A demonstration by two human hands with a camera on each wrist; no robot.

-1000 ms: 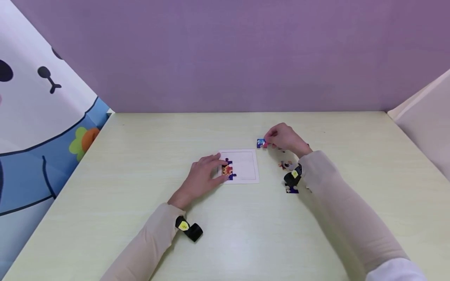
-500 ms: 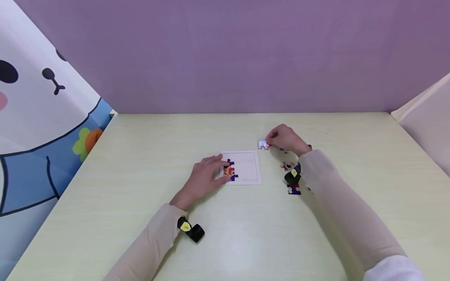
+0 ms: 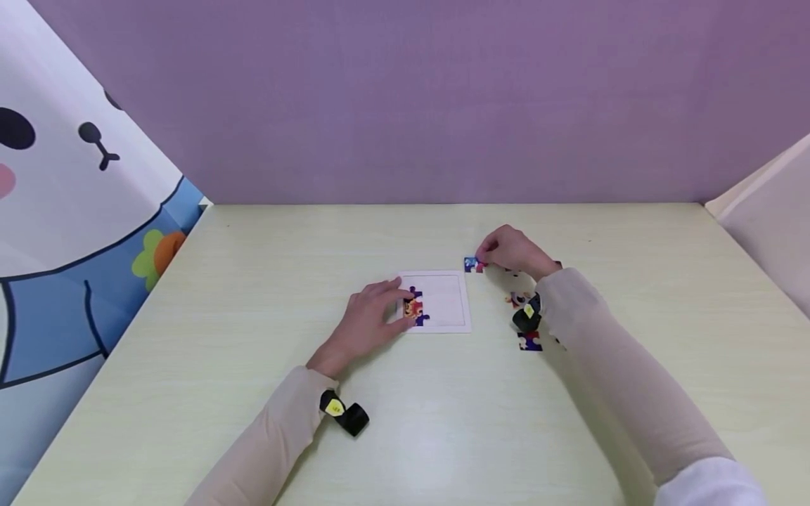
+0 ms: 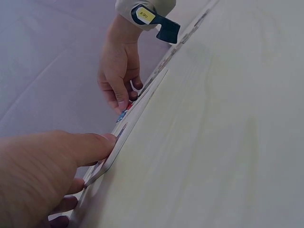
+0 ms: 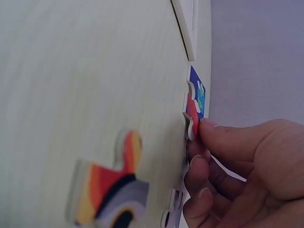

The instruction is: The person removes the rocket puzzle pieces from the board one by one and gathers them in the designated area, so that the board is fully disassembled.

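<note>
The pale green wooden desk (image 3: 253, 316) carries a flat white puzzle tray (image 3: 449, 299), held steady by the left hand (image 3: 367, 320) with straight fingers pressing its edge. A small blue-and-red cardboard puzzle piece (image 3: 471, 265), just beyond the tray's far right corner, is pinched by the right hand (image 3: 512, 249). It looks light, thin and bendable, best held by its edges.

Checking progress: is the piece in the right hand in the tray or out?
Out: the right hand pinches the piece just beyond the tray.
</note>
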